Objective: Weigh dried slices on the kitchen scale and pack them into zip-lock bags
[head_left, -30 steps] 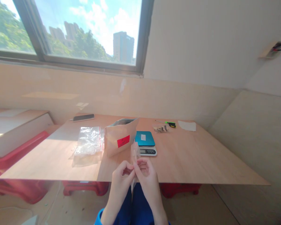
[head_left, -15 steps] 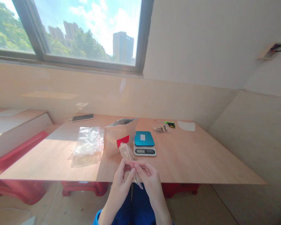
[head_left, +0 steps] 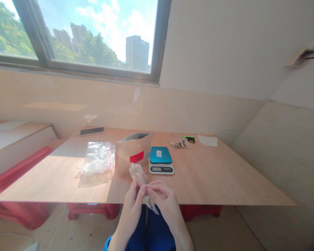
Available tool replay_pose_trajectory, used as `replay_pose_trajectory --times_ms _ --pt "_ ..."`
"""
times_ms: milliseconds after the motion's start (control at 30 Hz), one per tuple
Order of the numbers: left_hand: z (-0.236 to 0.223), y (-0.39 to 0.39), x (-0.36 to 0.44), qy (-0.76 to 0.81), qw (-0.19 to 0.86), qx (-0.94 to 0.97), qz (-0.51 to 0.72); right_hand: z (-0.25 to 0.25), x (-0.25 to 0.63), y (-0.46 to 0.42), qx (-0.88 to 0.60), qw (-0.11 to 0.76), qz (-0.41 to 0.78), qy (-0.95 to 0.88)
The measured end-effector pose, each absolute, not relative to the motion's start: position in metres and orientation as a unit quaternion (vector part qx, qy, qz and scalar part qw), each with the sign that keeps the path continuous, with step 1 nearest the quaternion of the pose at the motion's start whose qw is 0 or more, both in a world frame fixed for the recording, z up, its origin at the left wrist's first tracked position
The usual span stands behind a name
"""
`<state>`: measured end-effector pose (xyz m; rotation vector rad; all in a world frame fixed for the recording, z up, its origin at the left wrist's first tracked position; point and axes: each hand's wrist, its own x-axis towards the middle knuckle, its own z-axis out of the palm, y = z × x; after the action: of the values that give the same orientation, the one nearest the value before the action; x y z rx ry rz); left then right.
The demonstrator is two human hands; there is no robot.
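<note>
Left hand (head_left: 133, 199) and right hand (head_left: 164, 199): together pinching one clear plastic bag (head_left: 136, 170). Just beyond them: open pouch (head_left: 125, 156), standing; blue-topped scale (head_left: 161, 156).

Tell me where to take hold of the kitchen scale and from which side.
Probably best to grip the kitchen scale by the right edge of its white base, coming from the right with the right hand: it lies flat, the standing pouch crowds its left side, and the blue plate on top offers only a flat face.
</note>
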<state>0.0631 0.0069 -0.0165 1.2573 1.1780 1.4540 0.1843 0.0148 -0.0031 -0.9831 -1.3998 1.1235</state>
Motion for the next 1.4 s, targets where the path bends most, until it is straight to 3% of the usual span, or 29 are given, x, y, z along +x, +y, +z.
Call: replay_pose_trajectory --times_ms 433,1000,1400 --pt "-0.024 0.008 0.056 0.428 0.475 0.526 0.560 -0.003 0.190 0.011 -0.410 0.507 0.443 -0.615" --pt "-0.016 0.005 0.053 0.455 0.441 0.578 0.515 0.006 0.190 0.008 -0.431 0.493 0.450 -0.607" --pt "-0.011 0.009 0.059 0.484 0.300 0.655 0.497 -0.002 0.187 0.008 -0.525 0.510 0.315 -0.604"
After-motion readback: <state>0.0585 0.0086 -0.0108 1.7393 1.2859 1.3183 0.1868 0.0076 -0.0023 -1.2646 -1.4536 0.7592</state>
